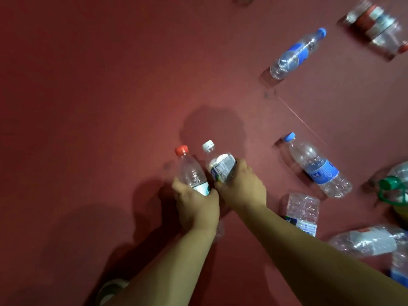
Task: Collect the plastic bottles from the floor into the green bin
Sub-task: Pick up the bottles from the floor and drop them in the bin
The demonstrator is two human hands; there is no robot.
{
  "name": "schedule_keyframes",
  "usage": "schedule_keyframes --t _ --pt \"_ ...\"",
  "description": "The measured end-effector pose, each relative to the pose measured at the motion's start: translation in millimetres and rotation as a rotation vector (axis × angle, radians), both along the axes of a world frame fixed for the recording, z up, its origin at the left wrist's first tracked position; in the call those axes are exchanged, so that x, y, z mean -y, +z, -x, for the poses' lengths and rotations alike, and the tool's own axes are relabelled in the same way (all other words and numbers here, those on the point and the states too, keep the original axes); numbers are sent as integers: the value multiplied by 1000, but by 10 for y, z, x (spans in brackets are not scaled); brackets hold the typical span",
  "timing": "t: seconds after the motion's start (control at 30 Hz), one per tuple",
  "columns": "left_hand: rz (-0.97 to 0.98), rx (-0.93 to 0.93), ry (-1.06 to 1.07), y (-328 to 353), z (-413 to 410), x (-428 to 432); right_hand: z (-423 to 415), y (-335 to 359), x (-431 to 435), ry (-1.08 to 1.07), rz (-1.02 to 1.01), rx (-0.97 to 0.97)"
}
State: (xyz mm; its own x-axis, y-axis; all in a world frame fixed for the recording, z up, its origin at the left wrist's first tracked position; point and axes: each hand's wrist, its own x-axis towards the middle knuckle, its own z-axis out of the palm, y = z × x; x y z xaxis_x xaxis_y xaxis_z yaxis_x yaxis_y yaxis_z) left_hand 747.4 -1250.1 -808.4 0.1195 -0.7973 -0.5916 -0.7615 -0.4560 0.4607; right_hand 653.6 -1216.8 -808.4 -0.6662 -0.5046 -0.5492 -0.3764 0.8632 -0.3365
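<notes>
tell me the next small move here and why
Probably turn to find the green bin, which is out of view, and drop both in: the left hand grips the red-capped bottle and the right hand grips the white-capped bottle, so neither is free for more.

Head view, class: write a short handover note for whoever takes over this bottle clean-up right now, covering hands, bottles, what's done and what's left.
Left hand grips the red-capped bottle; right hand grips the white-capped bottle.
Done: two bottles in hand, none seen binned.
On the floor: near blue-capped bottle, far blue-capped bottle, crushed bottle, green-capped bottle, and more to the right, blurred.
Left: bin these two, then collect the rest. The green bin is out of view.
</notes>
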Motion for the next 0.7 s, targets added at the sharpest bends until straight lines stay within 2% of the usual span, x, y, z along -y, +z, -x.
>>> schedule_keyframes --t 0.13,0.43,0.53,0.7 --pt "68 -5 -16 954 -71 461 -99 977 378 -41 109 -11" --pt "228 -162 4 3996 -599 1658 -552 4036 1595 -18 251 -30" --pt "223 -133 -26 4934 -798 2168 -728 4995 2048 -16 298 -36" --pt "269 -164 -18 6189 -995 2990 -936 6197 2819 -15 391 -25"
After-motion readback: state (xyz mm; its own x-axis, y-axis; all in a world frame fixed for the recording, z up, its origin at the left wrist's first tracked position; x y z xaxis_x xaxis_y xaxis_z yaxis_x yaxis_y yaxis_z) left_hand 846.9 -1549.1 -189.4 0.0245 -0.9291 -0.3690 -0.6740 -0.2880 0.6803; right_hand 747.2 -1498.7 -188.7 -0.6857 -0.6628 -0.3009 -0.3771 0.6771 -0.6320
